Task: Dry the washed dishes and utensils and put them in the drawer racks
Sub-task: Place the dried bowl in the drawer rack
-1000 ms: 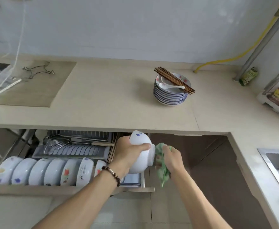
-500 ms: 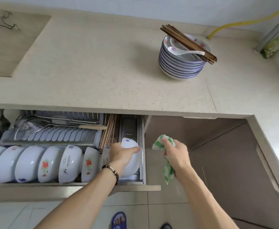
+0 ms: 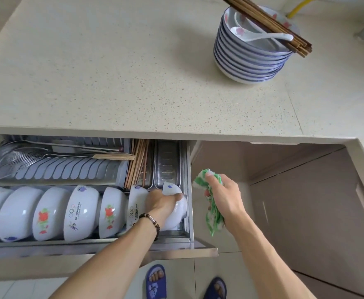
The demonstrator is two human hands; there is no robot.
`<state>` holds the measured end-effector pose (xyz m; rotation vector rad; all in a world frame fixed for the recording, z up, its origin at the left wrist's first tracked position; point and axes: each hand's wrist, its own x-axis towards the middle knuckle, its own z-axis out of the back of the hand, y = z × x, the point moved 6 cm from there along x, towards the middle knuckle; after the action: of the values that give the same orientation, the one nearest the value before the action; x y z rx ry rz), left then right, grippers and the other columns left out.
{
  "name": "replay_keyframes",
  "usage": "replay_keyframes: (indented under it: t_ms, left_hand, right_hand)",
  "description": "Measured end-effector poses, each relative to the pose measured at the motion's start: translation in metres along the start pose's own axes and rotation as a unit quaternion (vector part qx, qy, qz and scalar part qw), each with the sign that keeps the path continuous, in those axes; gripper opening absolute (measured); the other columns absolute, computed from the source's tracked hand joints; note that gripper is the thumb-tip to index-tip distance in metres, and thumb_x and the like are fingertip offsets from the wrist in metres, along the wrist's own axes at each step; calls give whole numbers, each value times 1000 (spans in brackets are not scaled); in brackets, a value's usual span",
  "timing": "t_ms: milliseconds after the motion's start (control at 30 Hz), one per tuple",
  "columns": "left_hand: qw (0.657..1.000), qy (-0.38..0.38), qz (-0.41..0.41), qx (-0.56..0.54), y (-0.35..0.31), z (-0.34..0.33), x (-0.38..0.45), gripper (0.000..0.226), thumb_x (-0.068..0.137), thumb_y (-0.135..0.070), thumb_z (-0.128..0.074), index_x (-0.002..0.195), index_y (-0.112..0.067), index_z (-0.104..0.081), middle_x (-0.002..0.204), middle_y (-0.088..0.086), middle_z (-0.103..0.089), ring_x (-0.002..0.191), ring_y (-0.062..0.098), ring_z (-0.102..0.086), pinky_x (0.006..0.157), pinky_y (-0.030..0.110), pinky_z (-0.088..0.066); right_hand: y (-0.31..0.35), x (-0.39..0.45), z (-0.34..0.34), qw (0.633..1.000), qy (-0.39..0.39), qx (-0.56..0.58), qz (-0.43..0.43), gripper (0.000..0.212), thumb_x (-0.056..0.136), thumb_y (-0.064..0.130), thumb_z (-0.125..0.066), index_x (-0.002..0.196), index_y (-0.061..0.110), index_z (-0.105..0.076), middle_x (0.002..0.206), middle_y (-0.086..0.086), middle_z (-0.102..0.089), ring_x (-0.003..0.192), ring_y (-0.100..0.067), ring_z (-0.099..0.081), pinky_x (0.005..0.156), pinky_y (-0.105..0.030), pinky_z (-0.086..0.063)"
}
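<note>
Below the countertop (image 3: 112, 83), an open drawer rack (image 3: 189, 212) holds a row of white bowls (image 3: 47, 212) standing on edge along its front rail, their undersides facing the camera; some carry red flower prints and two carry ring logos with lettering. Behind that row, at the far left of the drawer, a wire skimmer (image 3: 19, 160) and a wooden-handled utensil (image 3: 114, 156) lie across a slotted plate rack. Just right of these, a bundle of wooden chopsticks (image 3: 137, 162) rests in a narrow metal tray.

At the right end of the bowl row, the left hand (image 3: 162, 201), with a bead bracelet (image 3: 152, 223) on its wrist, grasps a white bowl (image 3: 176, 210) by the rim, fingers curled over its edge. That bowl sits tilted on edge in the last slot, just beside the drawer's right wall and next to the neighbouring logo bowl.

Right of the drawer, over the floor and apart from the rack, the right hand (image 3: 225, 196) is clenched around a green-and-white dish cloth (image 3: 212, 212), which hangs down from the fist.

On the countertop at upper right stands a stack of blue-rimmed dishes (image 3: 250, 61). A white ceramic spoon (image 3: 261, 35) lies in the top dish, and a second bundle of chopsticks (image 3: 269, 24) lies across the stack's rim. Two blue slippers (image 3: 155, 281) show on the floor at the bottom edge.
</note>
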<state>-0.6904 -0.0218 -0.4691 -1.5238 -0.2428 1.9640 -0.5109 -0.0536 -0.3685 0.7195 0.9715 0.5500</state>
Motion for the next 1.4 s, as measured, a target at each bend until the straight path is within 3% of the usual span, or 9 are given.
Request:
replay_keyframes:
  t_ms: [267,700,800,867,933,1000,1133,1267,1400]
  left_hand:
    - [996,55,14,63,2,-4,15,56,98,-19,-60,147,-5,-38,142,15,-50,128,36,-50,103,41,-46]
    - [989,94,20,112,15,-19,14,50,103,-20,-50,151,-11,-35,151,14,-42,134,35,-45,110,44,-43]
    - [987,106,-2,123,17,-18,10,52,101,-21,-56,149,-10,-39,149,12,-46,132,33,-48,106,36,-44]
    - [984,79,-38,158,8,-12,-1,42,98,-22,-58,136,-5,-52,137,14,-58,119,33,-58,87,33,-48]
    - [972,31,-99,212,-10,-2,-20,32,94,-24,-58,121,-7,-58,117,14,-67,102,33,-64,69,33,-46]
    - [959,10,-182,219,-37,5,-44,40,92,-28,-63,130,-16,-55,121,4,-65,103,26,-62,74,30,-44]
    - [932,157,-318,76,-100,10,-99,46,85,-31,-77,126,-36,-58,130,-17,-60,123,3,-51,99,27,-40]
    - [906,154,-394,-3,-154,24,-136,9,90,-34,-73,96,-32,-66,98,-17,-73,96,-5,-66,81,11,-51]
    - [894,110,-431,43,-195,37,-162,16,93,-34,-69,92,-21,-59,84,-6,-65,71,-5,-60,62,7,-44]
  right_hand:
    - [-3,0,-10,1000,10,4,-7,32,97,40,-58,94,10,-67,79,-5,-66,59,-8,-59,65,-36,-53]
    - [-2,-4,-11,999,23,-16,15,18,86,26,-77,100,22,-68,74,-1,-66,54,-13,-57,54,-30,-54]
    - [0,-9,-9,998,11,-35,48,13,89,17,-67,97,26,-70,75,-2,-69,61,-20,-64,68,-40,-60]
    - [6,-13,-7,997,16,-27,67,12,93,22,-63,92,32,-70,80,-1,-70,73,-20,-67,72,-29,-58]
    - [15,-20,-4,997,28,0,76,15,97,26,-60,90,32,-72,76,2,-66,63,-9,-58,60,-14,-48]
    - [28,-29,1,996,33,48,71,23,98,25,-57,87,33,-75,74,5,-64,58,-5,-51,57,-16,-44]
    - [62,-44,11,991,47,85,93,36,101,21,-50,84,36,-78,87,10,-76,72,-2,-67,67,-18,-48]
    - [98,-60,27,986,77,79,121,40,108,22,-35,100,18,-73,85,5,-77,79,-6,-72,62,-10,-48]
    - [129,-72,61,983,52,78,157,37,109,14,-35,92,1,-65,66,5,-71,62,-9,-65,55,-10,-46]
